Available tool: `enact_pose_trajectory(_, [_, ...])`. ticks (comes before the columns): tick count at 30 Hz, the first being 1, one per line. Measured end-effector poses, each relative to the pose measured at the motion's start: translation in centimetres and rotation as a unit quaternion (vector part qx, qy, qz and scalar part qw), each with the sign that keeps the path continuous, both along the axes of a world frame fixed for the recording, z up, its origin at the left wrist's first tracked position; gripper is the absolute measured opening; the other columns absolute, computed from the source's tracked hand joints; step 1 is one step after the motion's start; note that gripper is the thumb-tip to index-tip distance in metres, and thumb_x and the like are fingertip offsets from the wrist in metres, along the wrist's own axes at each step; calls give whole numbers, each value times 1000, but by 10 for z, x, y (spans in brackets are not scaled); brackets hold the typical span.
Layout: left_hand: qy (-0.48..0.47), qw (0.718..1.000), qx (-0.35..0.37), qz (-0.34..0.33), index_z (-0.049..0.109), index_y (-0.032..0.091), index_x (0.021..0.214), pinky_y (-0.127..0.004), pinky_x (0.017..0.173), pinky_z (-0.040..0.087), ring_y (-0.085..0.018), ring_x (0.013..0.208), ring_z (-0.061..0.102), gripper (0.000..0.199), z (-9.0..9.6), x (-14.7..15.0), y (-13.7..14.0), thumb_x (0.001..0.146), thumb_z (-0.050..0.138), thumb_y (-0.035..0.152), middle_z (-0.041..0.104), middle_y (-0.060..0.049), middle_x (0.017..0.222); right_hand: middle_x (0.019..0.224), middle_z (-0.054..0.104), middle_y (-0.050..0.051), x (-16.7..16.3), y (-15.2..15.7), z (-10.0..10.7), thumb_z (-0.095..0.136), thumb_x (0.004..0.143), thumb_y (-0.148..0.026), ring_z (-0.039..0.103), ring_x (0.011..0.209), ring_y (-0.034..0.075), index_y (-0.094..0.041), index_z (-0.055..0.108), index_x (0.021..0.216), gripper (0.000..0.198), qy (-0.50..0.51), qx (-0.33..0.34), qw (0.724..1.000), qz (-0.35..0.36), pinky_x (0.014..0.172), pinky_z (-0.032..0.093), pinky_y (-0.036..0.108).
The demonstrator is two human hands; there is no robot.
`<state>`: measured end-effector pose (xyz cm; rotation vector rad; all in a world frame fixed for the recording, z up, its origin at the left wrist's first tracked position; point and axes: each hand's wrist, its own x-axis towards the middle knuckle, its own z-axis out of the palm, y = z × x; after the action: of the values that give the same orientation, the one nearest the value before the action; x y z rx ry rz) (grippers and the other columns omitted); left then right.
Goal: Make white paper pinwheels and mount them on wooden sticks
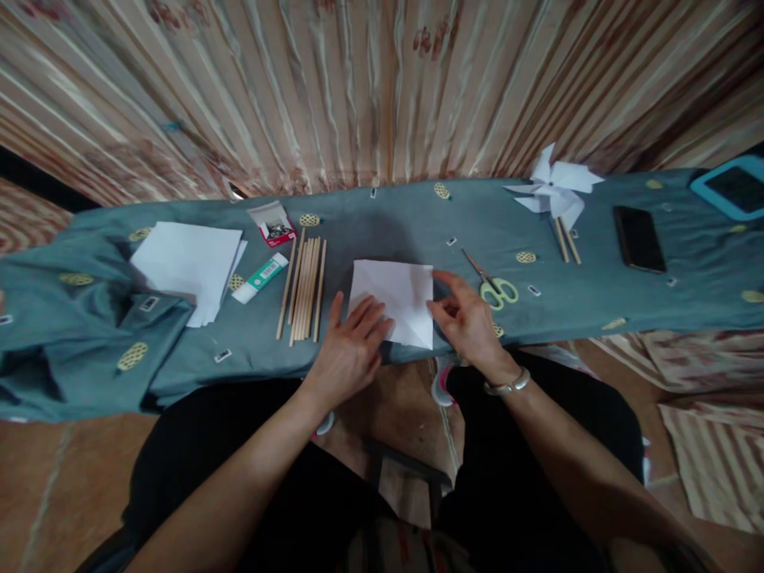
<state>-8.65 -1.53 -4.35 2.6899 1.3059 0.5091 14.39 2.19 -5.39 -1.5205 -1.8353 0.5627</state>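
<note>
A square sheet of white paper (409, 290) with faint crease lines lies at the front edge of the cloth-covered table. My left hand (352, 350) rests on its lower left part, fingers spread and flat. At the paper's right edge is my right hand (469, 322), its fingers bent and the thumb and fingertips on the edge. Just right of that hand lie scissors (494, 288) with pale green handles. A row of several thin wooden sticks (305, 286) lies to the left of the paper.
Further left are a glue stick (260, 278), a small red-and-white box of metal pins (275, 227) and a stack of white paper (188, 259). At right lie white paper pinwheels (555, 185) on sticks, a black phone (638, 239) and a blue-framed device (734, 187). A curtain (382, 95) hangs behind.
</note>
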Motion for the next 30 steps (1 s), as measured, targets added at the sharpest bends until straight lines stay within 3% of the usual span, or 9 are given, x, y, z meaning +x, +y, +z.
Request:
enact_pose_trajectory(2, [1, 1000, 20, 4, 68, 17, 118, -72, 118, 24, -35, 132, 56, 30, -5, -1, 2, 91, 55, 11, 67, -12, 133, 145, 55, 16, 4, -3, -3, 48, 95, -19, 72, 97, 24, -20, 56, 137, 43, -71, 45, 995, 50, 94, 58, 45])
enact_pose_trajectory(5, [-6, 999, 43, -4, 70, 18, 113, -71, 118, 26, -31, 127, 61, 26, -10, -6, 6, 96, 52, 11, 71, -9, 127, 160, 36, 17, 6, -7, -3, 37, 94, -6, 49, 139, 32, -22, 48, 147, 56, -187, 94, 970, 124, 108, 48, 52])
enact_pose_trajectory(8, [-29, 998, 49, -27, 69, 18, 117, -67, 119, 28, -28, 127, 62, 26, -11, -11, 8, 98, 52, 14, 72, -9, 126, 164, 29, 16, 6, -10, 2, 42, 94, -5, 28, 152, 36, -25, 45, 149, 59, -270, 122, 943, 155, 111, 41, 58])
enact_pose_trajectory(11, [-53, 997, 35, -51, 69, 21, 119, -64, 121, 26, -25, 129, 60, 27, -11, -15, 5, 99, 51, 17, 72, -8, 126, 161, 37, 13, 9, -14, 8, 49, 96, -12, 22, 154, 35, -27, 54, 141, 48, -293, 142, 932, 159, 114, 34, 61])
enact_pose_trajectory(15, [-66, 996, -9, -65, 70, 22, 119, -66, 119, 26, -26, 130, 60, 31, -13, -21, -3, 99, 48, 14, 73, -8, 124, 153, 52, 7, 24, -20, 11, 48, 98, -16, 31, 151, 29, -27, 70, 116, 31, -233, 110, 944, 206, 117, 30, 58])
enact_pose_trajectory(19, [-111, 991, -55, -55, 71, 21, 118, -54, 104, 48, -25, 115, 66, 29, -14, -25, -11, 98, 50, 15, 75, -10, 118, 135, 67, 9, 38, -22, 7, 51, 98, -25, 58, 129, 27, -25, 75, 108, 26, -86, 3, 967, 239, 108, 45, 52])
enact_pose_trajectory(25, [-189, 975, -114, 12, 73, 17, 105, -38, 87, 58, -22, 97, 69, 27, -12, -21, -11, 100, 48, 23, 77, -9, 105, 99, 78, 6, 36, -7, -2, 66, 89, -44, 70, 95, 24, -24, 78, 88, 23, 93, -117, 975, 165, 89, 55, 43])
enact_pose_trajectory(30, [-186, 971, -127, 80, 71, 16, 96, -34, 81, 60, -20, 88, 72, 24, -14, -21, -4, 99, 49, 25, 76, -7, 95, 80, 76, 4, 26, 0, -3, 64, 88, -48, 68, 74, 20, -21, 74, 76, 31, 83, -148, 980, 108, 70, 52, 34])
